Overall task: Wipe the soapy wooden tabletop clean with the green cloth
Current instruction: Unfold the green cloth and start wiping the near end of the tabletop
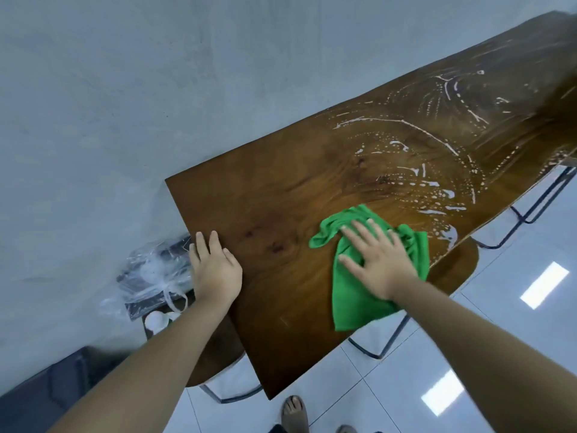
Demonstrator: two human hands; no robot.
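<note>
We've got our right hand (379,264) spread flat on the green cloth (356,295), pressing it to the wooden tabletop (281,207) near the front edge, beside the soap streaks (437,189). The cloth looks soft, limp and light, so palm pressure should suit it better than a pinch. Our left hand (215,270) rests flat-fingered on the table's end, bracing.

The cloth (368,264) lies on the tabletop (281,214), soap streaks (437,170) beyond it.

Tabletop (281,214) cut off at right, plastic bag (153,276) contents unclear
</note>
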